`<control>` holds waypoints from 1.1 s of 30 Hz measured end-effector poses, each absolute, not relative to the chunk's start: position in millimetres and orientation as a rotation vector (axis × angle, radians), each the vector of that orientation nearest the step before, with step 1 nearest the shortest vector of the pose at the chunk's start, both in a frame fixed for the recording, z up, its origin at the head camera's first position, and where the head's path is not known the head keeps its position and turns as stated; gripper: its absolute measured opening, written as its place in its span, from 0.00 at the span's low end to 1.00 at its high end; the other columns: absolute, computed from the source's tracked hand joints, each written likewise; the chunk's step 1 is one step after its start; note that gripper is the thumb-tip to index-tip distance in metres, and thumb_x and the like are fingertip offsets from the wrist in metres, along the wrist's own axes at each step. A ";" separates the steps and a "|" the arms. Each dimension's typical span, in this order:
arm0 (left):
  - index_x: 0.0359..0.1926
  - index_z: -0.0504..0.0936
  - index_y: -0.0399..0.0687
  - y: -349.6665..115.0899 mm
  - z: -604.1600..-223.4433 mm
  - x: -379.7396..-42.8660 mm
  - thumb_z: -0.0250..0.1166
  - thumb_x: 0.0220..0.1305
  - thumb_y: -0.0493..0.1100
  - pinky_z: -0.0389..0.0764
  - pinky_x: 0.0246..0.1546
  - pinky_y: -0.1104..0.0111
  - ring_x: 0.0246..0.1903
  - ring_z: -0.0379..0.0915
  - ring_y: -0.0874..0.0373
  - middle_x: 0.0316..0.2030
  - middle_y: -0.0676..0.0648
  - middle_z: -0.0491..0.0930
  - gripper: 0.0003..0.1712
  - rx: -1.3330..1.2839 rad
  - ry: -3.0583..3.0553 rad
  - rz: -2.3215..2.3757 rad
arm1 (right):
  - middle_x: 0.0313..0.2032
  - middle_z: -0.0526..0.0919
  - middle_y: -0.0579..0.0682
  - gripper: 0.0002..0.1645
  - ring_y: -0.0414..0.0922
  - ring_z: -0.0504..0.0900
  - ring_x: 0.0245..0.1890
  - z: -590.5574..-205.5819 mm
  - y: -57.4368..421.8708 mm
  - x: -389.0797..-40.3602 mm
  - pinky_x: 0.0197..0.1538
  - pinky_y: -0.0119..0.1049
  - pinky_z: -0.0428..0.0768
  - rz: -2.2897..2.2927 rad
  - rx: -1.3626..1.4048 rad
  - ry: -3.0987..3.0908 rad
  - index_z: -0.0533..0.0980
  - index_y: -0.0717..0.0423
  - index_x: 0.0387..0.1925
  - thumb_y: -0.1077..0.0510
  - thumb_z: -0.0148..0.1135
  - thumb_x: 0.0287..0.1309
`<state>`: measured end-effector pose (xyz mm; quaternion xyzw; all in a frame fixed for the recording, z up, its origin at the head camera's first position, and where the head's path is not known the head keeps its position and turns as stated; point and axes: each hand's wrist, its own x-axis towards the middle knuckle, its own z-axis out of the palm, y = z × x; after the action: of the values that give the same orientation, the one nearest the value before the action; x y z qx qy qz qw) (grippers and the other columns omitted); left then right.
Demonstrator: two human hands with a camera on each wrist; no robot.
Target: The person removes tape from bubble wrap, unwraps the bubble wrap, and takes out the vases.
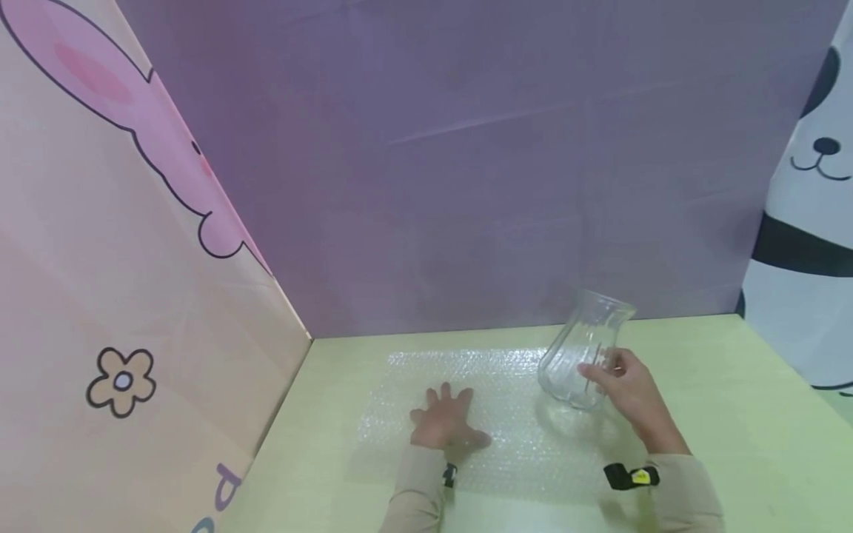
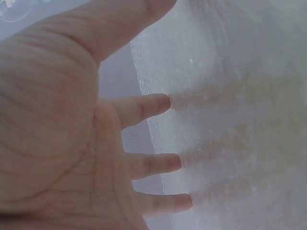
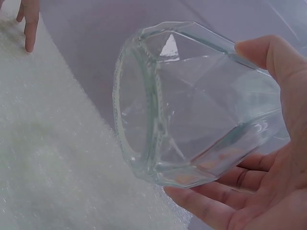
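Note:
A clear glass vase (image 1: pixel 571 363) with faceted sides and a flared mouth tilts over the right part of a bubble wrap sheet (image 1: pixel 516 451). My right hand (image 1: pixel 633 392) grips the vase by its side, thumb on one face and fingers around the other. In the right wrist view, the thick base of the vase (image 3: pixel 192 105) points towards the bubble wrap. With fingers spread and straight, my left hand (image 1: pixel 443 423) lies over the left half of the sheet. The left wrist view has its fingertips right at the bubble wrap (image 2: pixel 230 139).
Under the sheet is a pale green table (image 1: pixel 726 414). A purple-grey cloth wall (image 1: pixel 466 185) stands behind its far edge. Printed panels flank it, one with a flower (image 1: pixel 122 381) on the left and one with a panda (image 1: pixel 809 296) on the right.

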<state>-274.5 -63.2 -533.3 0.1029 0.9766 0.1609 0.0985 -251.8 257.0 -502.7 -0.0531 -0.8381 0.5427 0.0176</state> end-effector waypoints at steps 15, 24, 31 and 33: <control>0.76 0.65 0.59 -61.4 -532.1 -274.5 0.77 0.45 0.70 0.65 0.57 0.21 0.73 0.54 0.27 0.76 0.33 0.58 0.59 0.314 2.894 0.470 | 0.58 0.74 0.66 0.53 0.50 0.80 0.49 -500.2 259.0 -250.1 0.46 0.35 0.81 1.652 -0.146 -2.567 0.57 0.68 0.72 0.35 0.63 0.66; 0.75 0.66 0.58 -61.9 -529.6 -272.7 0.77 0.46 0.70 0.64 0.56 0.20 0.73 0.54 0.26 0.76 0.32 0.58 0.58 0.324 2.898 0.463 | 0.57 0.74 0.64 0.53 0.54 0.76 0.52 -499.1 258.7 -249.8 0.45 0.34 0.79 1.596 -0.154 -2.563 0.57 0.66 0.73 0.34 0.65 0.64; 0.75 0.66 0.58 -63.0 -530.2 -272.7 0.78 0.45 0.69 0.64 0.56 0.20 0.73 0.54 0.25 0.76 0.31 0.58 0.58 0.328 2.895 0.491 | 0.61 0.72 0.67 0.56 0.59 0.75 0.57 -498.2 259.0 -248.0 0.46 0.34 0.78 1.606 -0.155 -2.564 0.56 0.66 0.73 0.34 0.67 0.62; 0.75 0.66 0.58 -63.3 -531.2 -273.2 0.78 0.45 0.69 0.63 0.56 0.19 0.73 0.53 0.25 0.76 0.31 0.58 0.59 0.330 2.894 0.495 | 0.61 0.71 0.67 0.56 0.58 0.74 0.57 -498.6 259.4 -247.9 0.46 0.34 0.78 1.601 -0.159 -2.567 0.56 0.65 0.74 0.34 0.68 0.62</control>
<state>-273.2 -63.3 -531.2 0.1111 0.9752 0.1670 0.0934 -247.9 259.4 -498.6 -0.0525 -0.8460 0.5276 0.0561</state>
